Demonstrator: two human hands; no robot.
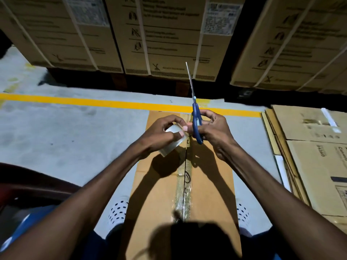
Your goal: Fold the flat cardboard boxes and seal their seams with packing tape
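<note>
Head view, and here is the right hand (213,132), fingers curled round the blue plastic handles of a pair of long steel-bladed scissors (196,121), blades pressed together and pointing up and away from the person. Just beside it, the left hand (161,135) grips a roll of clear packing tape (173,140), thumb and fingers wrapped over its rim, fingertips almost touching the right hand's. Whether a strip of tape runs between roll and scissors, I cannot tell.

Directly below both hands sits the folded brown cardboard box (208,184), its top flaps meeting in a centre seam (185,184) covered by a glossy band of clear tape that runs from under the hands back toward the person. White perforated shoes (117,211) flank the box on either side.

Off to the right hand's outer side lies a stack of flat brown cardboard boxes (315,156). Beyond the hands, a yellow painted floor line (93,102) crosses the grey concrete, and past it stand large strapped printed cartons (169,34).
</note>
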